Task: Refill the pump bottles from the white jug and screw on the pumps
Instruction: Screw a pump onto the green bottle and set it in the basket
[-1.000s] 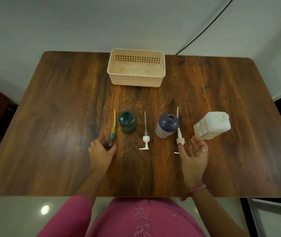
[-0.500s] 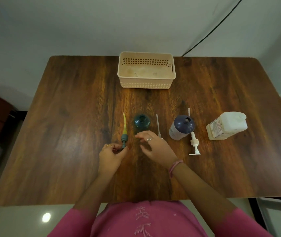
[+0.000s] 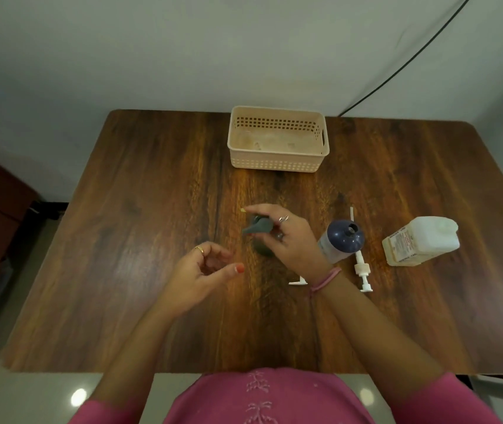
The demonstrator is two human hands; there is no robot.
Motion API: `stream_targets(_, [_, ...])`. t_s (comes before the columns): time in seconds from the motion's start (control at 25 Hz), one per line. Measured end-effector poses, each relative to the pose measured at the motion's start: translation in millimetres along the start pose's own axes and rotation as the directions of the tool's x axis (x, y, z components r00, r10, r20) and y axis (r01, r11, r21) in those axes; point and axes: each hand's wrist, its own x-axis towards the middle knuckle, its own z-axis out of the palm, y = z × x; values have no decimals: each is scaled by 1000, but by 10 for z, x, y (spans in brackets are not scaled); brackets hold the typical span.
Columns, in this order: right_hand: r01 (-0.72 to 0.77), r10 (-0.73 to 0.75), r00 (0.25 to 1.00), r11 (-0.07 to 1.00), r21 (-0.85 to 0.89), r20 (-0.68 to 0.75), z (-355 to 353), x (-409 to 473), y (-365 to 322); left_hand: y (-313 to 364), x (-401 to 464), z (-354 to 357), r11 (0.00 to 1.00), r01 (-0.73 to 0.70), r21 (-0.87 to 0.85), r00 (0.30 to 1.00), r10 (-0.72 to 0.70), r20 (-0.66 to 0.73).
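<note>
The right hand [image 3: 293,240] has crossed over and now grips the grey-green pump head [image 3: 256,225] atop the dark green round bottle [image 3: 263,249] mid-tabletop [image 3: 152,185]; the left hand [image 3: 201,270], having released it, hangs loosely curled and empty. Seemingly premature: the white jug [image 3: 421,241] stands untouched at right.

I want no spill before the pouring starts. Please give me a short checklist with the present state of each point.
1. Green pump held firm: ok, the right hand holds it in its grip above the green bottle.
2. Green bottle filled: cannot tell, the hand hides its mouth.
3. Left hand free to help: ok, it holds nothing.
4. Purple bottle open: ok, no pump on it.
5. White jug within reach: ok, untouched, lying on its side on the table.
6. White pump ready: ok, it lies beside the purple bottle.
</note>
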Motion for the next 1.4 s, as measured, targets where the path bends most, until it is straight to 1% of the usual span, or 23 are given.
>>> stream_targets(0.08, [-108, 130, 988, 967, 231, -81, -176, 78, -41, -231, 239, 51, 980, 71, 184, 996, -79, 36])
stream_targets(0.12, [-140, 186, 977, 927, 347, -102, -261, 108, -52, -319, 365, 130, 969, 89, 232, 994, -100, 38])
stream_targets(0.16, [-153, 228, 965, 892, 426, -131, -339, 129, -47, -391, 490, 234, 963, 105, 248, 993, -115, 25])
stream_targets(0.24, [-168, 289, 937, 865, 472, -195, -481, 156, -23, -392, 707, 455, 971, 137, 193, 991, -137, -15])
stream_targets(0.36, [-201, 369, 883, 857, 474, -291, -607, 145, 64, -300, 966, 678, 981, 151, 122, 987, -143, -72])
stream_targets(0.44, [-232, 405, 847, 864, 446, -344, -672, 133, 125, -237, 1062, 761, 990, 119, 75, 991, -115, -63])
stream_targets(0.52, [-259, 418, 830, 876, 408, -370, -748, 142, 150, -202, 1102, 803, 994, 83, 78, 996, -79, -47])
stream_targets(0.6, [-265, 393, 832, 901, 343, -391, -828, 174, 137, -177, 1100, 821, 992, 74, 104, 996, -68, -55])
stream_targets(0.68, [-259, 359, 839, 924, 281, -408, -894, 227, 90, -163, 1097, 816, 992, 80, 93, 994, -73, -77])
stream_targets(0.76, [-251, 345, 845, 930, 268, -409, -949, 303, -1, -123, 1072, 806, 995, 66, 72, 992, -58, -108])
stream_targets(0.84, [-239, 335, 855, 932, 272, -397, -998, 394, -104, -23, 1035, 782, 998, 53, 37, 987, -46, -152])
stream_targets(0.96, [-198, 297, 872, 941, 275, -388, -1076, 531, -277, 185, 987, 740, 1000, -6, 6, 974, 7, -224])
stream_targets(1.08, [-135, 252, 869, 948, 287, -426, -1176, 674, -492, 435, 927, 666, 997, -82, 0, 955, 78, -286])
stream_targets(1.24, [-54, 257, 843, 914, 402, -472, -1310, 829, -783, 765, 860, 564, 991, -131, 31, 939, 135, -316])
stream_targets(1.32, [-46, 246, 851, 915, 401, -464, -1346, 888, -901, 911, 832, 533, 990, -132, 43, 937, 139, -319])
stream_targets(1.4, [-57, 229, 865, 929, 365, -446, -1365, 929, -1006, 1040, 787, 510, 987, -151, 57, 934, 162, -319])
